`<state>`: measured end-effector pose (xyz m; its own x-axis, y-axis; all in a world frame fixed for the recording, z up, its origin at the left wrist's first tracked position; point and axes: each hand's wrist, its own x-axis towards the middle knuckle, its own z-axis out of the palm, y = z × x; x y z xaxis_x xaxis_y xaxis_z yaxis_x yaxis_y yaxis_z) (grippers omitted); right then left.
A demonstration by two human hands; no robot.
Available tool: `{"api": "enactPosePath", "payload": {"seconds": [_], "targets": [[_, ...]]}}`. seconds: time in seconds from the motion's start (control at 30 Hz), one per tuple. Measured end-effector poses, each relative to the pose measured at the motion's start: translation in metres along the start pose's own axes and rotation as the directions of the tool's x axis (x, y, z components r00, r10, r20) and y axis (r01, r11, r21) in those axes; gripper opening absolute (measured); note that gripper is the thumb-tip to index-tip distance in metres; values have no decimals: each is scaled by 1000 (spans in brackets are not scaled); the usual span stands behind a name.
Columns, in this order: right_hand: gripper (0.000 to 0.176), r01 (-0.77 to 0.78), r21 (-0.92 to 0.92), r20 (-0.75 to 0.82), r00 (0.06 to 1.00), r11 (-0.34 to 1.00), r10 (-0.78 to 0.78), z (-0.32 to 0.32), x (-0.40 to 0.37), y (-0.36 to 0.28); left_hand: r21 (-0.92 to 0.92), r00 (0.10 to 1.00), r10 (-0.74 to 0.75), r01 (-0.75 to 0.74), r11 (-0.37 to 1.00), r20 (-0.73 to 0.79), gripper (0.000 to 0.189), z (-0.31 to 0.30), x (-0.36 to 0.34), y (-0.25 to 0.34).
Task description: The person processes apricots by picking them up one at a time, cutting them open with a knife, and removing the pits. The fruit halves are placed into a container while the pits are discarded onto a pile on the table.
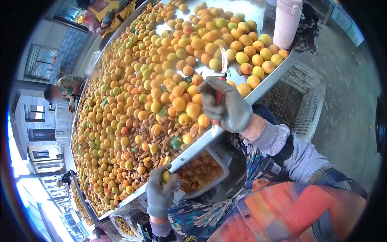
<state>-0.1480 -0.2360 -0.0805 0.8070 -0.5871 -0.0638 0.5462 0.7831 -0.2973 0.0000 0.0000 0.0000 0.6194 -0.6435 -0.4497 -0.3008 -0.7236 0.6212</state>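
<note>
Head view: grips a knife (223,60) in the right hand (225,107), gloved fingers wrapped tight around the red handle, blade pointing up over the table (278,74), probably to stay clear of the fruit. Pinches one apricot (165,176) between the fingertips of the left hand (160,195), at the table edge, just beside the crate (223,159) of halves, seemingly for short reach.

Bright daylight, fisheye distortion, dark vignette corners, glare lower left
</note>
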Motion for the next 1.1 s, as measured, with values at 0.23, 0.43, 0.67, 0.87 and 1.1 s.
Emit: {"api": "enactPosePath", "payload": {"seconds": [0.23, 0.43, 0.67, 0.87, 1.1], "targets": [[30, -10, -31, -28, 1000, 999, 9, 6, 0, 5, 353, 844, 510, -433, 830, -164, 40, 5, 35, -15], [28, -44, -129, -28, 999, 991, 41, 3, -5, 6, 222, 774, 604, -566, 794, -190, 42, 60, 139, 40], [27, -60, -229, -25, 998, 971, 56, 7, -7, 9, 430, 708, 676, -557, 711, -202, 43, 82, 173, 51], [26, -119, -471, -19, 992, 874, 125, 12, -11, 22, -508, 822, 474, -569, 647, -316, 42, 66, 133, 39], [38, -250, -804, -30, 923, 539, 383, 51, -29, 55, -860, 880, 349, -425, 281, -321, 46, 36, 46, 0]]}}
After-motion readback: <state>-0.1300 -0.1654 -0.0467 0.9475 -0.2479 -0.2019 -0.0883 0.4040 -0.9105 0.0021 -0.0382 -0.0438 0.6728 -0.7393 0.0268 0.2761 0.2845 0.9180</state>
